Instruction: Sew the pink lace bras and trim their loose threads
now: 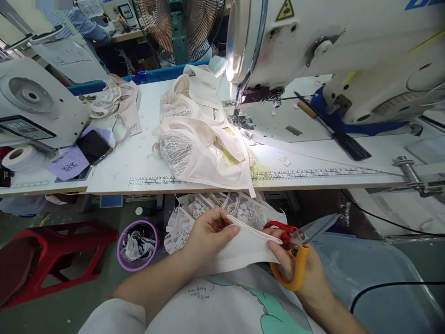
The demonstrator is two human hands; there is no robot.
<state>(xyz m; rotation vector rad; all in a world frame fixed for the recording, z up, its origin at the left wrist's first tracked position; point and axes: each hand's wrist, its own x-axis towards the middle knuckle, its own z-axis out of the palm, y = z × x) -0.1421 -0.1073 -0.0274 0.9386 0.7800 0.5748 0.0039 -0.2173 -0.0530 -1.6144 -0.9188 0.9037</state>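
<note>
My left hand [208,234] is closed, pinching the left end of a cream fabric piece [248,246] held in my lap. My right hand [299,269] grips scissors [302,246] with one red and one orange handle, blades pointing up to the right, while its fingers also pinch the right end of the same cream piece. White lace fabric [222,206] hangs below the table edge just behind my hands. A pile of cream and lace garments [198,134] lies on the white sewing table [118,162] beside the needle of the sewing machine [333,51].
A phone [93,146], paper slips and a tape roll [19,157] lie at the table's left by another machine [31,102]. Below stand a red stool [59,253] and a purple bin [137,246] of scraps. A fan [179,28] and another person's sleeve [83,25] are behind.
</note>
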